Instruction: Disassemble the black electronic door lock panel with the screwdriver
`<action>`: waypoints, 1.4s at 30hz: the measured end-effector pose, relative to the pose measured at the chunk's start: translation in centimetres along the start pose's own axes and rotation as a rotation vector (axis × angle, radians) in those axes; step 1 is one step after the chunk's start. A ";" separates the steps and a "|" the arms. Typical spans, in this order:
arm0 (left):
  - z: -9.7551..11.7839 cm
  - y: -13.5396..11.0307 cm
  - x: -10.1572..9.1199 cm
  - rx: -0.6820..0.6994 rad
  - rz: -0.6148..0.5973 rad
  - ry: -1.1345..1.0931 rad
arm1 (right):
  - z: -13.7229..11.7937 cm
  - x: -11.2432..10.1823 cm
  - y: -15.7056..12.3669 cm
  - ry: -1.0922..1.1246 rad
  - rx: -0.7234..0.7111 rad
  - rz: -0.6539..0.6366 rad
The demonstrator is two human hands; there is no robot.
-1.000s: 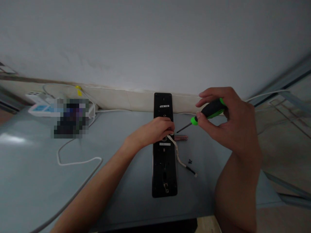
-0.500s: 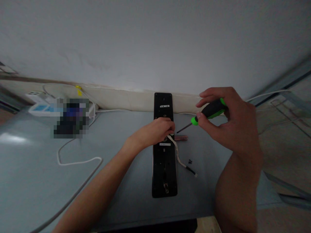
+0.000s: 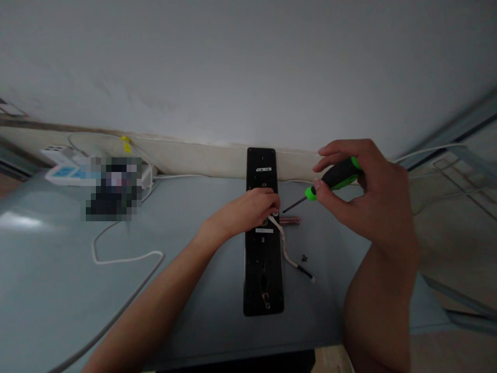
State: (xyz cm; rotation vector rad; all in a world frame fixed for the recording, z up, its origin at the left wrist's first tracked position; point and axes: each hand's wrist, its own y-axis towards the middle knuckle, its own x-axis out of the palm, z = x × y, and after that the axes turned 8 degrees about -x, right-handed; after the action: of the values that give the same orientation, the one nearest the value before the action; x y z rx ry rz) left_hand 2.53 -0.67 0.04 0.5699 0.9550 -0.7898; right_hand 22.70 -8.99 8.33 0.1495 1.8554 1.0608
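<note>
A long black panel, which looks like a door-lock plate, lies lengthwise on the table with its far end near the wall. My left hand rests over its middle, fingers curled together beside a white cable. What those fingertips pinch, if anything, is hidden. The cable runs off the panel's right side and ends in a small plug. My right hand grips a green and black screwdriver, its tip pointing down and left, just right of the panel. A copper-coloured bar sticks out from the panel's right edge.
Several small dark screws lie on the grey-blue table right of the panel. At the left stand a white power strip and a pixelated dark object. A grey-white cord crosses the table's left side. A wall rises behind.
Both hands and the screwdriver hold almost the same position. The view has shifted very slightly.
</note>
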 end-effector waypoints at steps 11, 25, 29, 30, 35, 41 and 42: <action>0.2 0.1 0.2 -0.038 -0.006 -0.001 | 0.0 -0.1 0.1 0.008 0.008 -0.006; -1.0 0.4 0.7 -0.002 0.035 -0.037 | 0.0 -0.1 0.1 0.024 -0.003 -0.003; -0.9 0.2 0.3 0.039 0.026 -0.059 | 0.0 -0.1 0.1 0.026 -0.005 -0.003; -0.8 0.2 0.2 0.041 0.019 -0.055 | 0.0 -0.1 0.1 0.027 -0.005 -0.003; -0.5 0.1 0.1 0.009 0.017 -0.010 | 0.1 -0.1 0.0 0.031 0.009 -0.008; -0.1 0.1 0.0 -0.004 -0.013 0.022 | 0.2 -0.2 0.1 0.040 0.010 -0.018; -0.1 0.1 0.1 -0.010 -0.025 0.031 | 0.2 -0.2 0.1 0.043 0.009 -0.020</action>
State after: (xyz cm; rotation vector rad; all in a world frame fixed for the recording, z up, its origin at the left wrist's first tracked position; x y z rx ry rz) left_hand 2.59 -0.53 -0.05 0.5637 0.9954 -0.7997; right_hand 22.90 -8.92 8.49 0.1140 1.8963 1.0496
